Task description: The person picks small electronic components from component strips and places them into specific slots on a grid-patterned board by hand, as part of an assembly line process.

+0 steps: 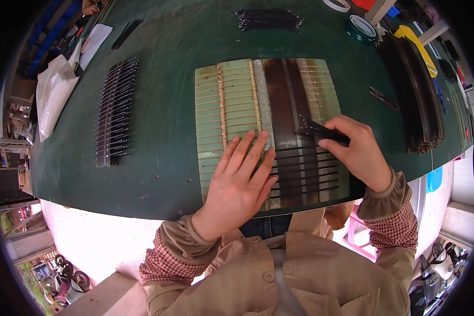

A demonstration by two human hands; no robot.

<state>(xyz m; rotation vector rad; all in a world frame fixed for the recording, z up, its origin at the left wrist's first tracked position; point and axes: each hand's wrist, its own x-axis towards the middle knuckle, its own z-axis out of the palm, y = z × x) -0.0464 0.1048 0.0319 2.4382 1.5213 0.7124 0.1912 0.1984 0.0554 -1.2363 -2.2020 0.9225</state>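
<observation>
A pale green grooved board (208,95) lies before me, with dark brown strips (280,84) running down it from far to near. Thin black wire-like pieces (329,178) sit crosswise in the grooves of its near part. My left hand (239,176) rests palm down on the board with its fingers apart, the fingertips near the left ends of these pieces. My right hand (357,145) grips a bundle of thin black wires (316,129) with light tips. It holds the bundle over the board's right half, pointing left.
To the left lies a strip crossed by many black wires (116,113), beyond it a white plastic bag (55,92). A wire pile (268,20) is at the far side. At right are snips (383,97), a tape roll (362,29) and stacked dark strips (416,100) on the green table (163,100).
</observation>
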